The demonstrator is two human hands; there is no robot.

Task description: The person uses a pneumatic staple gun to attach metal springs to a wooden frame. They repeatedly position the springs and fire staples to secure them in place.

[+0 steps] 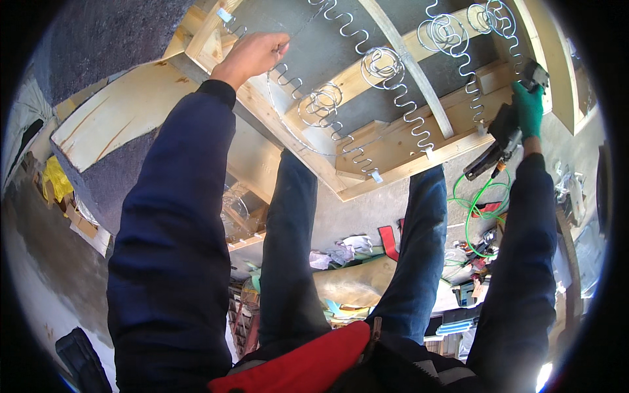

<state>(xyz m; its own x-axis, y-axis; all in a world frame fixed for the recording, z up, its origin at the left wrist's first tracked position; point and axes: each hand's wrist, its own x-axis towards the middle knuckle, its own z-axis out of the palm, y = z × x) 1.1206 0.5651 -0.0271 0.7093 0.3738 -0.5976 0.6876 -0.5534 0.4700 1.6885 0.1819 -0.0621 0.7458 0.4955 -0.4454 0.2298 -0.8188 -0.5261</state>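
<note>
My bare left hand [254, 54] is closed in a fist over the left side of a wooden seat frame [386, 187]. A thin wire [278, 112] comes out from under this fist and curves down across the frame's near left corner. My right hand [529, 108], in a green glove, grips a black air staple gun [504, 128] at the frame's right side. Zigzag springs [407, 108] run across the frame, fixed to its near rail with pale clips [376, 176]. Wire coils [382, 67] sit along a wooden crossbar [357, 77].
From the staple gun a green air hose [468, 223] loops down to the floor. An upholstered part with a cream panel [118, 114] stands at the left. Below it is another wooden frame [246, 209]. Scraps, a red strip [388, 242] and tools lie about my legs.
</note>
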